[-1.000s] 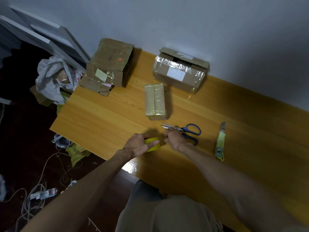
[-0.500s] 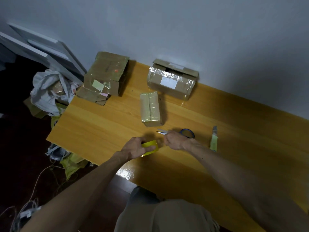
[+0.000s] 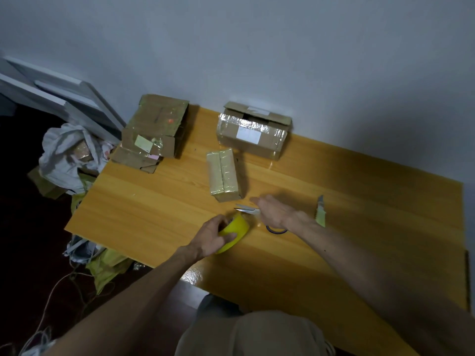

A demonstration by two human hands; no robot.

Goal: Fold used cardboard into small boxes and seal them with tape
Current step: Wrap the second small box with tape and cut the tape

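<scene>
Head view: my left hand (image 3: 212, 238) grips the yellow tape roll (image 3: 235, 231); my right hand (image 3: 273, 212), blurred, fingers straight and holding nothing, is over the scissors (image 3: 246, 209).

Open tabletop (image 3: 144, 201) stretches left of the small box (image 3: 223, 174); scissors (image 3: 245, 209) just in front of it, knife (image 3: 320, 214) farther right

- Plain grey-white wall (image 3: 282, 47) stood behind, dimly lit.
- Wooden table (image 3: 144, 201) sat pushed against it, near edge glossy.
- Dark floor (image 3: 23, 240) lay left, white panels (image 3: 54, 96) leaning on the wall.
</scene>
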